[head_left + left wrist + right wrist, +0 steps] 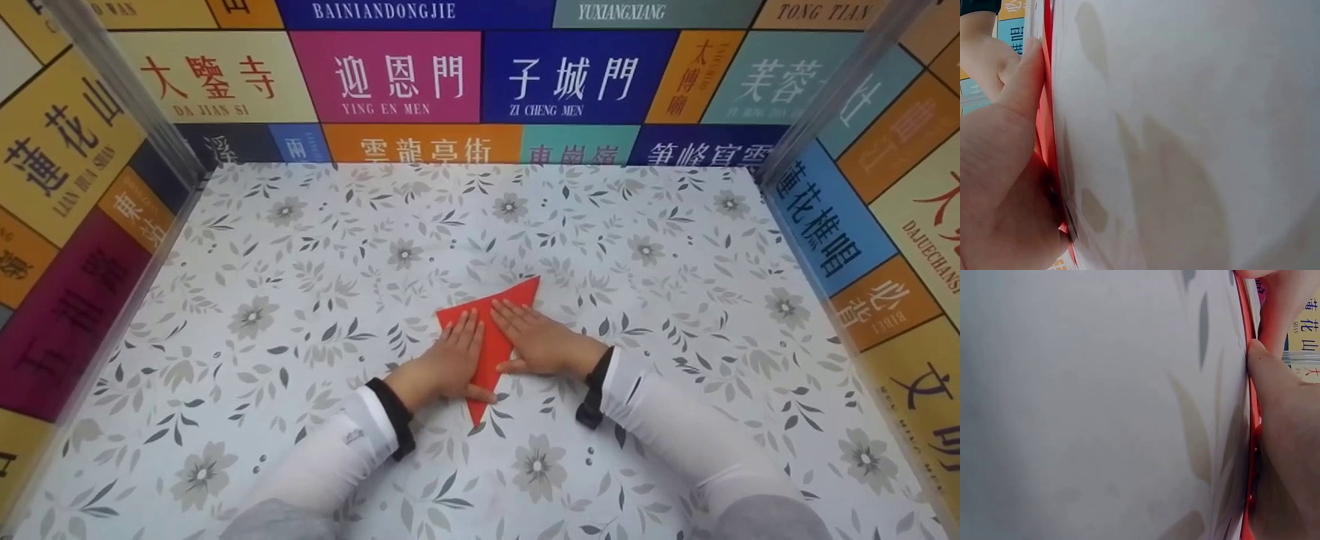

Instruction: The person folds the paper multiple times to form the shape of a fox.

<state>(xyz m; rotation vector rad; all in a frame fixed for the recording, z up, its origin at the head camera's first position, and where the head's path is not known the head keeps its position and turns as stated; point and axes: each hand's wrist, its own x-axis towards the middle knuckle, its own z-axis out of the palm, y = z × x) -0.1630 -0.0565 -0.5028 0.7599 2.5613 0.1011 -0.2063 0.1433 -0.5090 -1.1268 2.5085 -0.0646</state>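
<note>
White sleeves (675,420) are lying nearest. Past them, red paper (495,349) is resting on the table (300,405), its long way running toward the sleeves, ending in a point. The left hand (451,360) is covering its left side, thumb (481,394) closer to that point; the right hand (544,345) is touching its right side. Each grip is lying flat, pinching nothing.

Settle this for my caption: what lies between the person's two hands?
A strip of the red paper lies between the left hand and the right hand; the head view shows it.
</note>
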